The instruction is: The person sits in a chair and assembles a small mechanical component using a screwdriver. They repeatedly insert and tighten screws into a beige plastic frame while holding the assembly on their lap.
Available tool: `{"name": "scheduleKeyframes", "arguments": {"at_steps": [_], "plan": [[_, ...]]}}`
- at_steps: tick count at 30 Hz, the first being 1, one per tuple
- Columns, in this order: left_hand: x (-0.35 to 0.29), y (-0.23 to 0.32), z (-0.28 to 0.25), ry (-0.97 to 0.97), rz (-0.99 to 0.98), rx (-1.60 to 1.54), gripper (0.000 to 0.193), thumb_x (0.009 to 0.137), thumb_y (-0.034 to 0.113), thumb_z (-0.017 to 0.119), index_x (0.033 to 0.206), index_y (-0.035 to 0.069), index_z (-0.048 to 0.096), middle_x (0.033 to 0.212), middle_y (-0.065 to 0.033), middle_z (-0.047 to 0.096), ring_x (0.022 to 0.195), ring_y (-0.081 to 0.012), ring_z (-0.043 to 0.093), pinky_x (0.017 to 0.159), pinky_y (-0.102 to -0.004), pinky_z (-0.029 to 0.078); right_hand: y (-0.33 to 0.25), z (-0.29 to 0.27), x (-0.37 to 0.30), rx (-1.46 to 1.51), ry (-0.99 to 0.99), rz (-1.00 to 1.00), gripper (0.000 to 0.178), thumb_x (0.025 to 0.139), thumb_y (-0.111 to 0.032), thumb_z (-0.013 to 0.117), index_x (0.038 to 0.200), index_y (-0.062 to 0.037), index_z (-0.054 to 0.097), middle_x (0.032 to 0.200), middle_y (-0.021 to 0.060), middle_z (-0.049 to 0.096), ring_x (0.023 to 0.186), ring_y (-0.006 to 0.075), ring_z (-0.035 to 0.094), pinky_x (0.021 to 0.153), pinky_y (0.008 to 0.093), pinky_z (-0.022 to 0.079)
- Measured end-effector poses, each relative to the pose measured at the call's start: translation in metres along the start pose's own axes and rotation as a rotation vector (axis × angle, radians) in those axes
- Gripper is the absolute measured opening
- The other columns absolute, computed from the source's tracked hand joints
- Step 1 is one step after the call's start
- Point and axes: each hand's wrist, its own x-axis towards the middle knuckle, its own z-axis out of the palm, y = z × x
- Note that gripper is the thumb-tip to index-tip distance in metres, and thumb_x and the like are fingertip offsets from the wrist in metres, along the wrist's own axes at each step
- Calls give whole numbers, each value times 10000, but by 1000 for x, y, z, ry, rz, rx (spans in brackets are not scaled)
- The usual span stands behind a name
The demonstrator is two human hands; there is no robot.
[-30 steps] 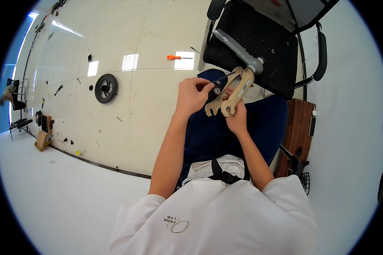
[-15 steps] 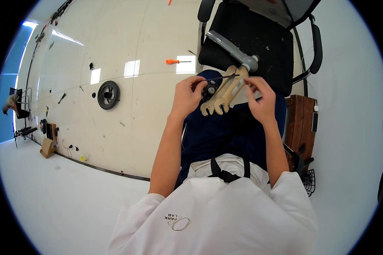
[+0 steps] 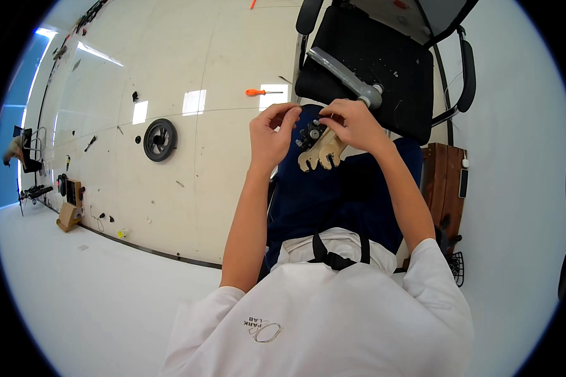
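Note:
A bicycle fork with a grey steerer tube [image 3: 341, 68] and beige legs [image 3: 331, 151] lies across my dark blue trousers and a black chair seat. A black brake caliper [image 3: 309, 136] sits against the left side of its legs. My right hand [image 3: 356, 127] reaches over the legs, thumb and fingers pinched together beside the caliper's upper end; what they grip is hidden. Left of the caliper, my left hand [image 3: 271, 137] has its thumb and index fingertip pressed together. Anything between them is too small to make out.
The black chair [image 3: 405, 100] stands in front of me. On the floor to the left lie an orange-handled screwdriver [image 3: 255, 92], a small black wheel [image 3: 160, 140] and scattered small parts. A brown wooden box [image 3: 443, 188] is at the right. Another person [image 3: 14, 149] is far left.
My right hand has moved left across the fork legs to the caliper. The thin dark rod that stuck out from my left hand over the fork no longer shows. My left hand shifted slightly left.

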Motion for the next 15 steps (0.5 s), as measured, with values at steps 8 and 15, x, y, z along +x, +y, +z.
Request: {"name": "scheduleKeyframes", "arguments": {"at_steps": [8,15], "plan": [[2,-1,3,-23,-42,-48,188,902,93,690,1057,-6,727,822,-76,717,736,-127,662,685,-263,524,-7,-1,13,438,-166,315,80,896,-44,674,927,22,642,838,95,719,800,149,717,746,284,566],[-6,-11,9,-286,26,374,174,859,57,692,1020,1,731,901,-114,712,729,-197,647,695,-310,524,1,-7,13,335,-258,341,73,885,-27,679,904,27,635,840,98,718,830,154,726,761,275,567]]}}
